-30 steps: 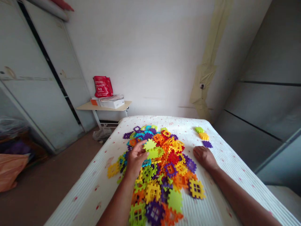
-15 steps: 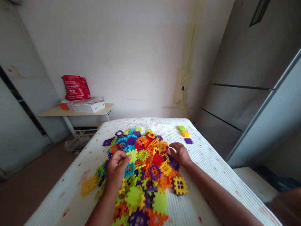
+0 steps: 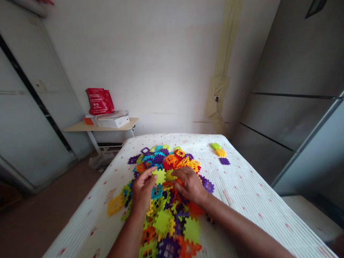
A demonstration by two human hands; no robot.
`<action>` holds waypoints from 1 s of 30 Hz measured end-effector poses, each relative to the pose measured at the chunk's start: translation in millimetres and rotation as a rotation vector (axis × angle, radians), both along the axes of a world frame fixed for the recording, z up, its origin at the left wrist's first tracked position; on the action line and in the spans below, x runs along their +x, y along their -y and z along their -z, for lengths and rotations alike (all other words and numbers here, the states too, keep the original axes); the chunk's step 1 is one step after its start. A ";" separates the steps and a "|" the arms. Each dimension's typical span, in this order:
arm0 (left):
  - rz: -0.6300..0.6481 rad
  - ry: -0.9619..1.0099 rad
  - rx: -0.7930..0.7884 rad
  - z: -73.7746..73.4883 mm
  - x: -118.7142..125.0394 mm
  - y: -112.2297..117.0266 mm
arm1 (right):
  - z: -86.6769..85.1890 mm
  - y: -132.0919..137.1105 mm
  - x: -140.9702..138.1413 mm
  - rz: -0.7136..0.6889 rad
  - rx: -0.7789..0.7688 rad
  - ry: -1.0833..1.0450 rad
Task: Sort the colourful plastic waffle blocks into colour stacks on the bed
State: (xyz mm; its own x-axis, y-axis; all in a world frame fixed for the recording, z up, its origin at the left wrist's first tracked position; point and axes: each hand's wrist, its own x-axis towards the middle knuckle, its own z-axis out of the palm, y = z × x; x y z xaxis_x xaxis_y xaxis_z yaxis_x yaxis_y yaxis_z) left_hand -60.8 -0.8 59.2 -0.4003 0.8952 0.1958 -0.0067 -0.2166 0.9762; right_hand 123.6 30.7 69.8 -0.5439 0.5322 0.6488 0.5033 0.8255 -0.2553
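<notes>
My left hand (image 3: 143,186) pinches a flat light green square interlocking tile (image 3: 159,176) between thumb and fingers, above the left side of a pile. Close to that tile's right edge is a second light green tile (image 3: 170,175), with an open centre. My right hand (image 3: 189,182) has its curled fingers and thumb on the right edge of this second tile, partly covering it. Below and around both hands lies the heap of notched plastic tiles, among them a blue window tile (image 3: 157,192), an orange one (image 3: 170,159) and a solid green one (image 3: 163,221).
Three tiles lie apart at the bed's far right: green (image 3: 215,146), yellow (image 3: 220,153) and purple (image 3: 225,161). A yellow tile (image 3: 115,205) sits left of the heap. A small table (image 3: 73,127) bears a red bag (image 3: 99,101) and a white box (image 3: 114,121). A refrigerator (image 3: 290,118) stands right.
My right hand has moved left from the heap's right edge to the open-centred green tile. My left hand keeps its green tile. The whole view has shifted slightly.
</notes>
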 end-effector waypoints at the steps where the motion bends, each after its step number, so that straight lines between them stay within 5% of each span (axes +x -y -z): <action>1: -0.001 0.006 -0.001 1.6 -0.1 -0.5 | -1.1 2.1 -1.6 0.000 -0.009 0.005; 19: -0.055 -0.031 0.056 -2.2 11.9 2.4 | 4.7 18.7 -23.4 0.091 -0.008 0.095; 30: 0.147 0.048 -0.009 11.2 13.8 -0.9 | 8.5 15.4 -23.5 0.156 -0.038 0.041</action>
